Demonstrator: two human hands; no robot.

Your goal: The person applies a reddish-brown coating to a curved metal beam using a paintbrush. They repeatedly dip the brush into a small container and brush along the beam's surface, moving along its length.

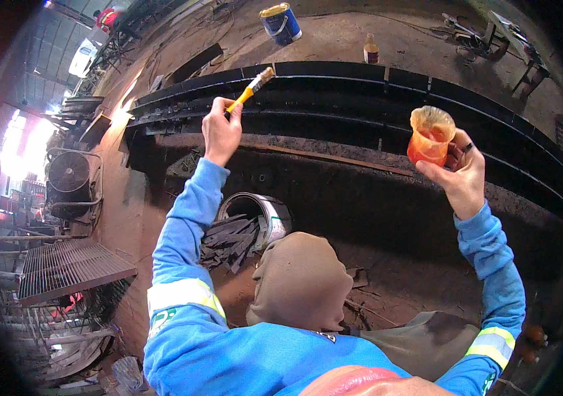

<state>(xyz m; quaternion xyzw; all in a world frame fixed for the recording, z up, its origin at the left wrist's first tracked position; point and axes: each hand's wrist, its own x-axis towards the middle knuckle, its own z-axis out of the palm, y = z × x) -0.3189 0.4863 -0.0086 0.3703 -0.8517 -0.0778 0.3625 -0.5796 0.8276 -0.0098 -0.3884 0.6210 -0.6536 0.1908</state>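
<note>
My left hand (221,132) is raised and grips the yellow handle of a paintbrush (254,86). Its bristles point up and to the right, at or just over a long black-painted steel frame (334,99) that runs across the view. My right hand (461,178) holds an orange translucent plastic cup (430,135), with liquid in it, up in front of the same frame, to the right. Both arms are in blue sleeves with reflective bands.
A blue paint can (280,23) and a small bottle (371,49) stand on the dirt floor beyond the frame. A metal can (262,218) lies on its side with dark strips spilling out. A fan (69,175) and a metal grate (70,267) are at the left.
</note>
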